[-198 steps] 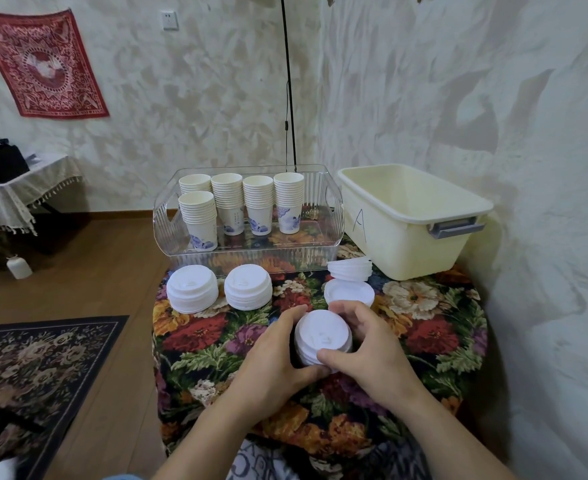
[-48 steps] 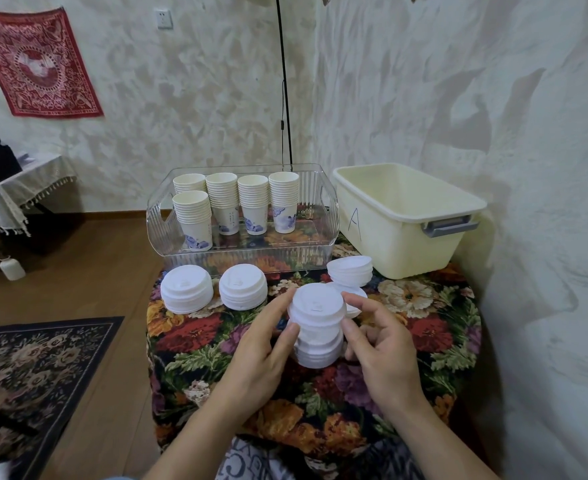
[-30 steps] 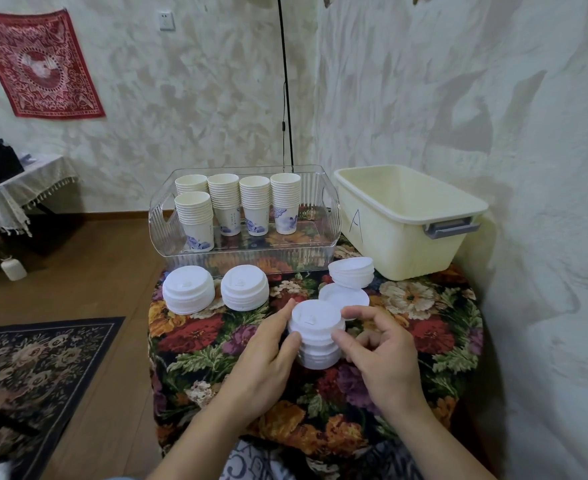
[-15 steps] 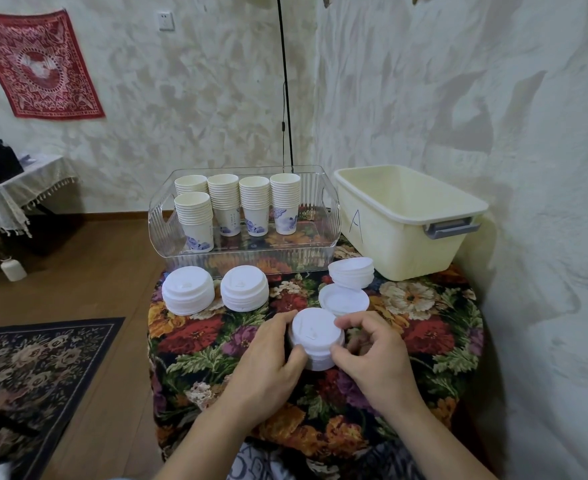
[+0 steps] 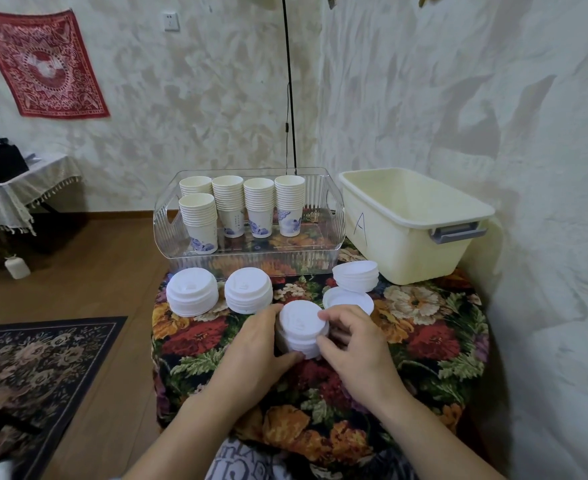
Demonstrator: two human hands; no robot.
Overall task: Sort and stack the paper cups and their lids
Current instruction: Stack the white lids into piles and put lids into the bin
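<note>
A stack of white lids [image 5: 302, 329] stands on the floral tablecloth [image 5: 424, 341] at the table's middle. My left hand [image 5: 254, 348] grips its left side and my right hand [image 5: 353, 341] grips its right side, fingers curled round it. Two more lid stacks [image 5: 192, 296] [image 5: 248, 294] sit to the left. A single upturned lid [image 5: 348, 300] lies just behind my right hand, and an upturned lid stack [image 5: 355, 276] stands behind that. Several stacks of paper cups [image 5: 240, 209] stand in a clear plastic tray [image 5: 251, 263].
An empty cream tub [image 5: 410, 223] marked "A" stands at the back right against the wall. A black cable [image 5: 289, 81] hangs behind the tray. To the left the table drops to a wooden floor with a patterned rug [image 5: 36, 368].
The lid stack was lifted and loosely spread between my hands; now it is pressed together and set down on the cloth, both hands still holding it.
</note>
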